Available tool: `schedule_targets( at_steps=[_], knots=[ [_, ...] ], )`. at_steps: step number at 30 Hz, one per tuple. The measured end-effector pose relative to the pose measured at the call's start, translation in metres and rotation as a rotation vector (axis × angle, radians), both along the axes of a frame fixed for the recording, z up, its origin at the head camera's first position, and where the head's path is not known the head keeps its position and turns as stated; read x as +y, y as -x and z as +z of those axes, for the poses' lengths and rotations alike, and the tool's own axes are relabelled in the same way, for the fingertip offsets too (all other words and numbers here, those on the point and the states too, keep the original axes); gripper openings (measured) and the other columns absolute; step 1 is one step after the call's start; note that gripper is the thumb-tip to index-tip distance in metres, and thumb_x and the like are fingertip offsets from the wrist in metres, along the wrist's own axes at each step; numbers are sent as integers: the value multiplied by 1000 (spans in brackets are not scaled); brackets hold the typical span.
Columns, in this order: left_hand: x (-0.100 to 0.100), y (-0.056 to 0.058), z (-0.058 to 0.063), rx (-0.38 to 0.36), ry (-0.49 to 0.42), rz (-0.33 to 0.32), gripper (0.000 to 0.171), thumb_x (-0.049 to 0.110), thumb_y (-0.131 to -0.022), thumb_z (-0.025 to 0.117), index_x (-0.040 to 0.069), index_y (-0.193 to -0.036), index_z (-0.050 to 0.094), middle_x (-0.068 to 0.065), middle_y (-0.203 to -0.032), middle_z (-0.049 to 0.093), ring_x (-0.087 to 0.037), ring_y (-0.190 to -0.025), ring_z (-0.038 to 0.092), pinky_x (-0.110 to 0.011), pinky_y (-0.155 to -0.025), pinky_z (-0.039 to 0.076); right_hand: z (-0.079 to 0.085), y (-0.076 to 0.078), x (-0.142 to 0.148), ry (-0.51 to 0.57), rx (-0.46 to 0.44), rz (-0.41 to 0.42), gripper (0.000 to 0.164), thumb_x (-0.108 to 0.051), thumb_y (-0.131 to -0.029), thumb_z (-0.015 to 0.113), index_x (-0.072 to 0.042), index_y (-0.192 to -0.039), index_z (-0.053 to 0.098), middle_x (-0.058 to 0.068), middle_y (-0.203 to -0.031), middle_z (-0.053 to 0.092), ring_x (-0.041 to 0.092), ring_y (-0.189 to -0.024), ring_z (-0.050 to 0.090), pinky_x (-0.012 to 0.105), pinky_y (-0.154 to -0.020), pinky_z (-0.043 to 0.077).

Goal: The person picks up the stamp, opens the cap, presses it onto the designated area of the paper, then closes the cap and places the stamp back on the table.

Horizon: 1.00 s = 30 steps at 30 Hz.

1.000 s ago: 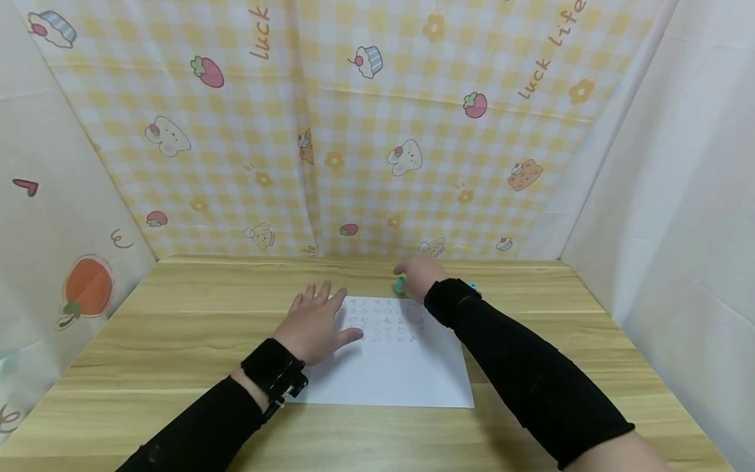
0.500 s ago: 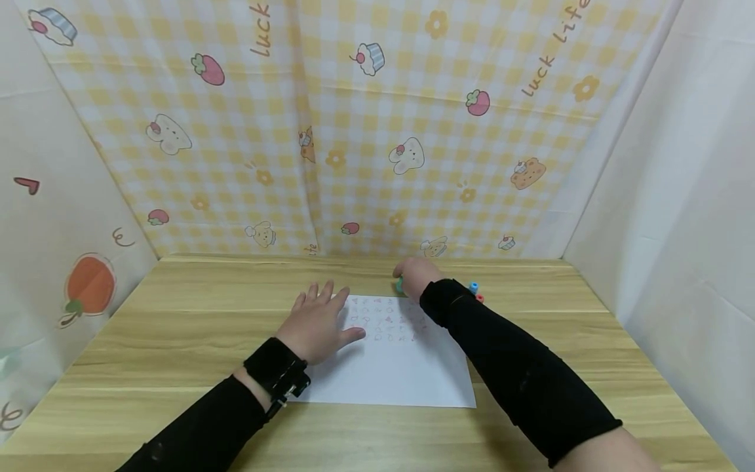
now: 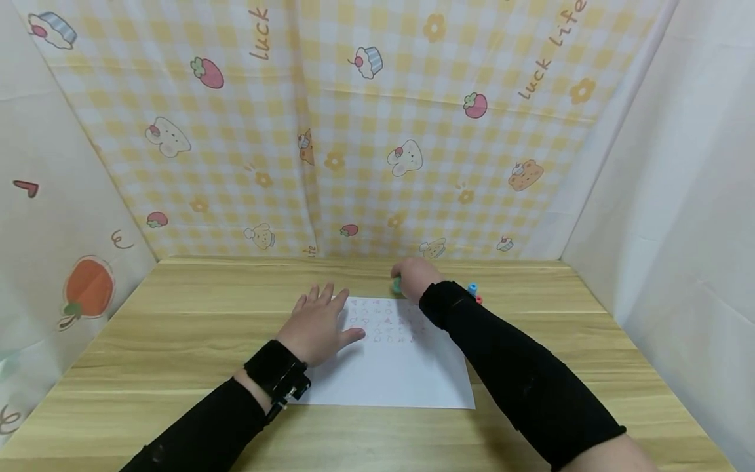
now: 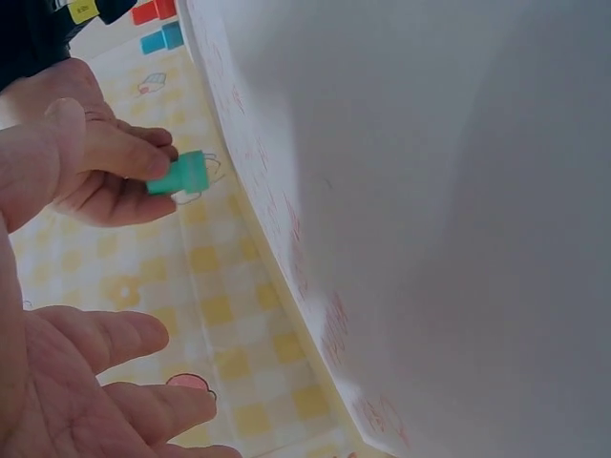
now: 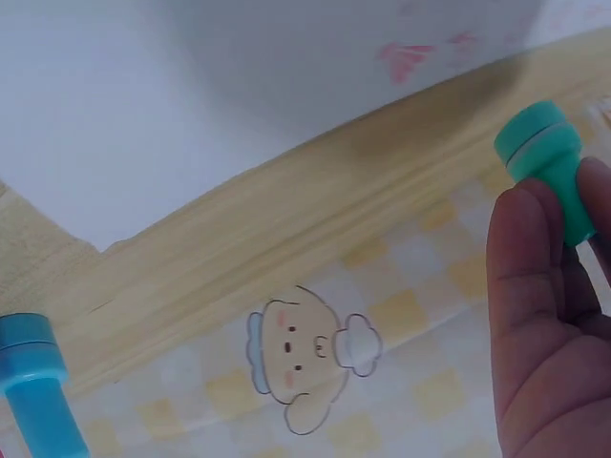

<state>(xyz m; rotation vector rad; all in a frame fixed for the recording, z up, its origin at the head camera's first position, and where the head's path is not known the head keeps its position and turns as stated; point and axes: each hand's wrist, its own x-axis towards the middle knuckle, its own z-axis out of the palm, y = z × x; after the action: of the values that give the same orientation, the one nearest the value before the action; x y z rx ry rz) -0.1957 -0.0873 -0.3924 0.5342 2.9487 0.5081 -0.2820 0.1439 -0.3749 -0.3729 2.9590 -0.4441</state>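
Note:
A sheet of white paper (image 3: 389, 380) lies on the table, with rows of small red stamped marks on its upper part. My left hand (image 3: 312, 331) rests with spread fingers on the paper's left side. Just beyond the far edge of the sheet, my right hand (image 3: 417, 278) pinches a small green stamp (image 5: 549, 153) between thumb and fingers. Its wider end points toward the paper in the right wrist view. Whether the stamp touches the table, I cannot tell. In the head view the right hand hides most of it.
To the right of my right wrist stand a blue stamp (image 3: 472, 289) and a red stamp (image 3: 479, 300), partly behind the sleeve. The wooden table (image 3: 177, 314) ends at a checked yellow cloth (image 3: 366, 190) at the back. White cloth (image 3: 660, 216) hangs on the right side.
My right hand has shifted slightly left with the green stamp, and more of the blue and red stamps shows beside the wrist. My left hand has stayed nearly still on the paper.

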Motion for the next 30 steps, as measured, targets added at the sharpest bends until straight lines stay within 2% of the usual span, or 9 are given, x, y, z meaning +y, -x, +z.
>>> schedule_targets(
  at_steps=[9, 16, 19, 26, 30],
  knots=[
    [1, -1, -1, 15, -65, -13, 86, 56, -101, 64, 3, -163, 36, -27, -170, 28, -48, -160, 20, -63, -130, 17, 12, -26, -3, 187, 48, -12, 22, -6, -104, 64, -4, -123, 74, 13, -123, 75, 27, -113, 71, 40, -100, 59],
    [5, 1, -1, 75, -133, -28, 77, 48, -102, 66, 0, -159, 42, -23, -164, 42, -43, -157, 33, -63, -128, 25, 18, -48, -3, 341, 44, -12, 15, -13, -104, 66, -8, -116, 73, 6, -107, 74, 19, -91, 67, 35, -85, 60],
    [8, 1, -2, 88, -180, -27, 73, 44, -102, 69, 2, -156, 45, -20, -161, 49, -39, -154, 41, -62, -126, 29, 18, -58, -4, 387, 22, -26, 13, -16, -104, 67, -11, -115, 72, 4, -105, 73, 18, -89, 65, 33, -81, 58],
    [18, -3, -3, 107, -281, -34, 64, 35, -101, 73, 5, -153, 52, -15, -153, 59, -33, -143, 56, -51, -116, 47, 19, -76, -5, 529, -46, -21, 11, -15, -104, 67, -10, -112, 71, 5, -107, 71, 18, -87, 66, 29, -74, 56],
    [23, -7, -3, 122, -312, -34, 59, 32, -101, 73, 6, -150, 55, -15, -148, 63, -32, -138, 60, -51, -112, 52, 19, -83, -6, 580, -83, -31, 9, -17, -104, 67, -12, -111, 70, 4, -108, 69, 17, -87, 68, 28, -71, 55]
  ],
)
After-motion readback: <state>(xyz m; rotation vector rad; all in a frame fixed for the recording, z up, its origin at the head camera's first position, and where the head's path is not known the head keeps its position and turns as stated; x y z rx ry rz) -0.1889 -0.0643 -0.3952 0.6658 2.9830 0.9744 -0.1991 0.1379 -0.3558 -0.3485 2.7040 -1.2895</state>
